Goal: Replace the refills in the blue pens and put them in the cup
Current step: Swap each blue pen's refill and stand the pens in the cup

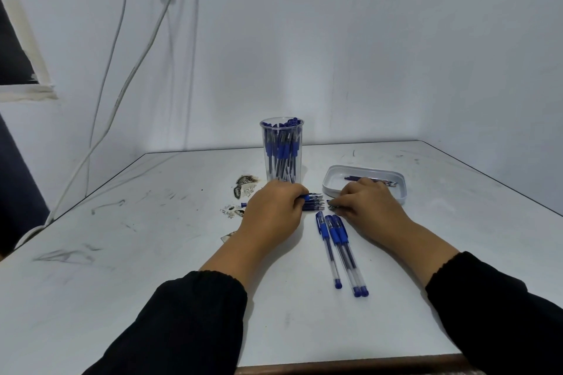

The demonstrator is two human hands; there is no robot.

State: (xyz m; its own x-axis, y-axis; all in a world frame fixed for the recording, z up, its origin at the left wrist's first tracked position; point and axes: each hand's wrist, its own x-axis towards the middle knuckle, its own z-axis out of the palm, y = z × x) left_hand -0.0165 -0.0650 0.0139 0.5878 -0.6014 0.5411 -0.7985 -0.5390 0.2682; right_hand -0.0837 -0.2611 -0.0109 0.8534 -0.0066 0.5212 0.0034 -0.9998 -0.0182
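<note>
At centre of the white table (pixel 152 298), both hands work close together, just in front of the clear plastic cup (pixel 281 137). Left hand (pixel 271 216) lies palm down, knuckles up, fingers curled over a bundle of blue refills (pixel 315 202); the tips of the refills stick out to the right past the fingers. Grip looks closed round the bundle, tho how many refills are actually held can't be told. Right hand (pixel 365 207) also palm down, fingertips drawn together at the table surface, pinching a small dark item (pixel 331 207); item too small & hidden to identify. The two hands are near each other but apart. Both forearms in black sleeves (pixel 189 329), reaching in from the bottom edge.

Surroundings:
- Cup stands upright behind left hand, packed w/ blue pens, caps and grips visible thru the wall.
- Three blue pens (pixel 341 250) lie side by side on the table betw. the forearms, just below the right hand, end plugs toward the viewer.
- White shallow tray (pixel 365 169) sits behind right hand, which covers its near rim; a few refills (pixel 387 182) lie inside.
- Small bits of debris (pixel 243 184), incl. springs or scraps, left of the cup.
- White cables (pixel 137 64) hang down the wall at left.

Table surface scuffed w/ dark marks.
</note>
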